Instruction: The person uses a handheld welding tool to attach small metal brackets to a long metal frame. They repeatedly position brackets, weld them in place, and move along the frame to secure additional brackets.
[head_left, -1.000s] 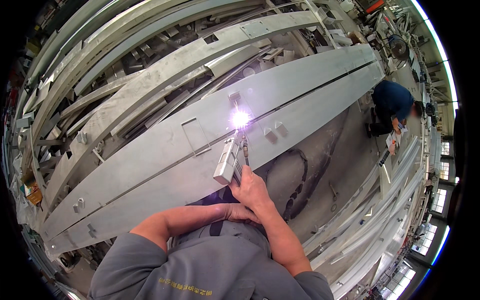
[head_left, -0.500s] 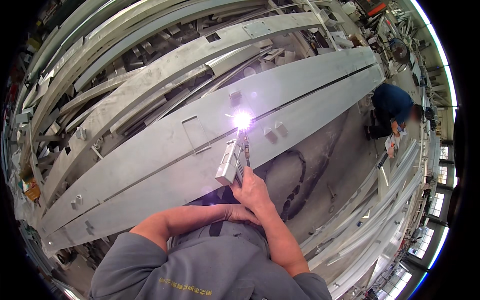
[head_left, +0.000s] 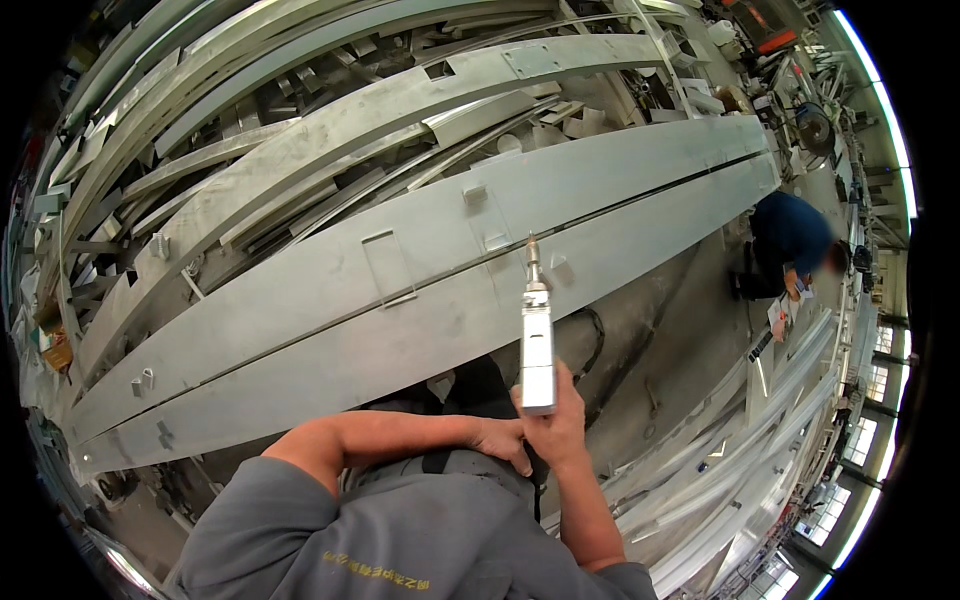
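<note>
Workshop floor (head_left: 690,335) frames a poised grip

Fingers of the right hand (head_left: 557,428) curl snugly around a handheld welding gun (head_left: 537,350); the left hand (head_left: 503,440) lies half-curled just beside, any hold impossible to tell. The nozzle (head_left: 533,252) stands at or above a seam (head_left: 640,200) between long metal panels (head_left: 300,295). No arc shows: likely positioning; a bead would call for steady aim.

A welding torch (head_left: 537,345) and metal beams (head_left: 600,52) show a workshop.
</note>
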